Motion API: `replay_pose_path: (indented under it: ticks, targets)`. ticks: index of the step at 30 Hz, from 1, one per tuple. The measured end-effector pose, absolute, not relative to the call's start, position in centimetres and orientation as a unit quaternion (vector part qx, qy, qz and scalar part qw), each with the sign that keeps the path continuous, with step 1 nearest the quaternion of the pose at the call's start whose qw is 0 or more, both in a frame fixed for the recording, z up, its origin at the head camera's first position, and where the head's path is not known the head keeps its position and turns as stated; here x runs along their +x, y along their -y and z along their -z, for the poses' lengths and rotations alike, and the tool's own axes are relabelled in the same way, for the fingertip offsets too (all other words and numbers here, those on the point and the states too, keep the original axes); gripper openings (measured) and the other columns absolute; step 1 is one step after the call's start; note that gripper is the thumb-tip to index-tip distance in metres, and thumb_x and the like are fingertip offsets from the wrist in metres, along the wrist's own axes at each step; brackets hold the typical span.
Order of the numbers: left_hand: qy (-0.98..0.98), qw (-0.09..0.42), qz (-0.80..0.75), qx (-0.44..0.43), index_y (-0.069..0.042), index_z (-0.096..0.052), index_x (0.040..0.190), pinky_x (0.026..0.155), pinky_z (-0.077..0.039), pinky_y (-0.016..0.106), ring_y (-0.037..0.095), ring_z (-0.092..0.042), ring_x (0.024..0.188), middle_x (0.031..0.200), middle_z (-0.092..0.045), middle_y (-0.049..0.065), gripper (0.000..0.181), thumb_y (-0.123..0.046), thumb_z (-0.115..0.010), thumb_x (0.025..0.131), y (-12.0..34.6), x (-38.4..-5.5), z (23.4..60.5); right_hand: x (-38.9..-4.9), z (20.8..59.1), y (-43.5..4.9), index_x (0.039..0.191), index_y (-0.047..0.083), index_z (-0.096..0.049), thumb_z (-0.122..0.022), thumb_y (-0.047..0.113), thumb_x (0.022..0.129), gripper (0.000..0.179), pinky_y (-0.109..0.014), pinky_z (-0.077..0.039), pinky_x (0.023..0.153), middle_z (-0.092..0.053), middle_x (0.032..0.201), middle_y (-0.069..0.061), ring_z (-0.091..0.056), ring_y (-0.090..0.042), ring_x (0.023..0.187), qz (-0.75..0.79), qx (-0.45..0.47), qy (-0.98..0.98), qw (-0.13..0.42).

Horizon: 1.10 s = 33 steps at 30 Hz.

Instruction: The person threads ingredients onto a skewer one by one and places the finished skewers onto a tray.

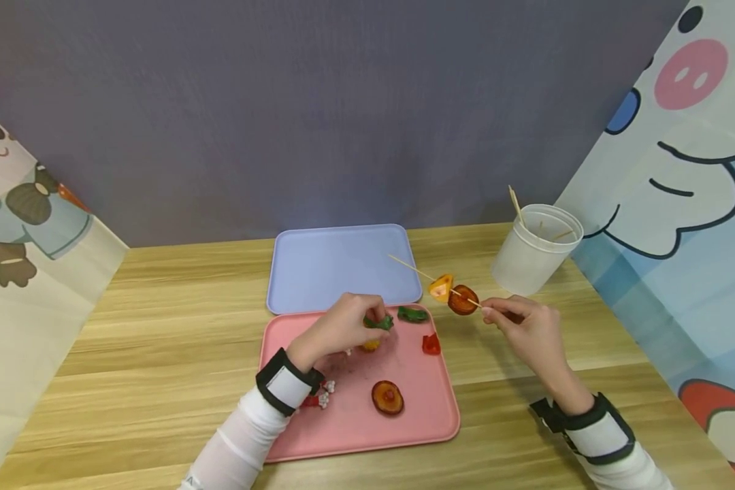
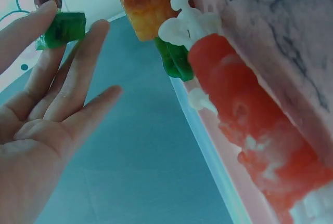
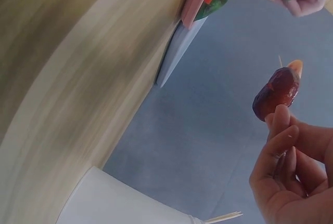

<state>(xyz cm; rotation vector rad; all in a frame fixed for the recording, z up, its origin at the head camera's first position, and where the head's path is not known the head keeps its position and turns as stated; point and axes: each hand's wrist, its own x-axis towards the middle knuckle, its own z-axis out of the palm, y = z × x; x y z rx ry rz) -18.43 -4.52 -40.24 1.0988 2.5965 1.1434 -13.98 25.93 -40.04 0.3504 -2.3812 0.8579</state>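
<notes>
My left hand (image 1: pixel 346 325) pinches a green pepper piece (image 2: pixel 63 29) between thumb and fingers, over the far part of the pink tray (image 1: pixel 422 425). To the right of the trays, my right hand (image 1: pixel 529 335) pinches the lower end of a thin wooden skewer (image 1: pixel 412 267). Threaded on it are a brown mushroom cap (image 1: pixel 463 300), close to the fingertips, and an orange-yellow piece (image 1: pixel 442 288) beyond it. The skewer's bare tip points up and left, over the blue tray's edge. A yellow corn piece (image 2: pixel 153 3) lies in the pink tray, partly hidden by my left hand in the head view.
The pink tray also bears a second green pepper piece (image 1: pixel 412 314), a red piece (image 1: pixel 431 344), another mushroom cap (image 1: pixel 388 397) and red-and-white pieces (image 2: pixel 250 115). Behind it lies a blue tray (image 1: pixel 343 265). A white bucket (image 1: pixel 529 258) with skewers stands at right, near the walls.
</notes>
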Motion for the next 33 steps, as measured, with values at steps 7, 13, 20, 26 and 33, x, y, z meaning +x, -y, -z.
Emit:
replay_pose_path:
  ticks: [7,13,20,26,33]
  targets:
    - [-0.827,0.033,-0.453,0.331,-0.017,-0.060,0.107,0.076,-0.055,0.041,0.007,-0.062,0.084,0.097,-0.064,-0.001,0.036,-0.024,-0.075,0.074,4.9,-18.8,40.2,-14.0,40.0,-25.7,0.077,0.010,-0.075,-0.076,0.009,0.071,0.006,-0.014,-0.040,0.043,-0.066,0.062,0.003,-0.055,-0.001,0.053,-0.316,0.135,0.891,0.295]
    - [-0.814,-0.004,-0.490,0.311,-0.018,-0.067,0.105,0.076,-0.055,0.040,0.010,-0.063,0.082,0.095,-0.064,0.000,0.034,-0.026,-0.076,0.073,5.5,-19.1,40.0,-14.2,39.9,-25.5,0.077,0.010,-0.075,-0.076,0.011,0.072,0.006,-0.013,-0.041,0.045,-0.067,0.063,0.003,-0.056,-0.002,0.053,-0.311,0.133,0.892,0.298]
    - [-0.799,-0.015,-0.546,0.251,-0.009,-0.068,0.105,0.074,-0.055,0.036,0.020,-0.063,0.082,0.100,-0.067,0.008,0.030,-0.016,-0.074,0.076,5.8,-18.3,37.5,-14.2,39.7,-25.2,0.077,0.010,-0.075,-0.076,0.010,0.071,0.006,-0.013,-0.042,0.045,-0.067,0.063,0.004,-0.056,-0.001,0.054,-0.315,0.132,0.891,0.298]
    - [-0.755,0.002,-0.616,0.227,-0.001,-0.066,0.103,0.066,-0.056,0.032,0.023,-0.065,0.077,0.099,-0.068,0.014,0.028,-0.016,-0.070,0.080,6.2,-18.2,36.7,-14.3,39.5,-24.9,0.078,0.010,-0.075,-0.076,0.011,0.072,0.006,-0.012,-0.042,0.046,-0.067,0.063,0.003,-0.056,-0.002,0.054,-0.317,0.132,0.891,0.298]
    - [-0.701,-0.016,-0.689,0.183,-0.002,-0.065,0.106,0.057,-0.052,0.027,0.029,-0.062,0.071,0.090,-0.068,0.013,0.026,-0.016,-0.066,0.083,6.8,-19.5,37.8,-14.4,39.2,-24.0,0.079,0.011,-0.075,-0.076,0.012,0.072,0.007,-0.012,-0.043,0.049,-0.067,0.064,0.004,-0.057,-0.001,0.056,-0.327,0.141,0.889,0.286]
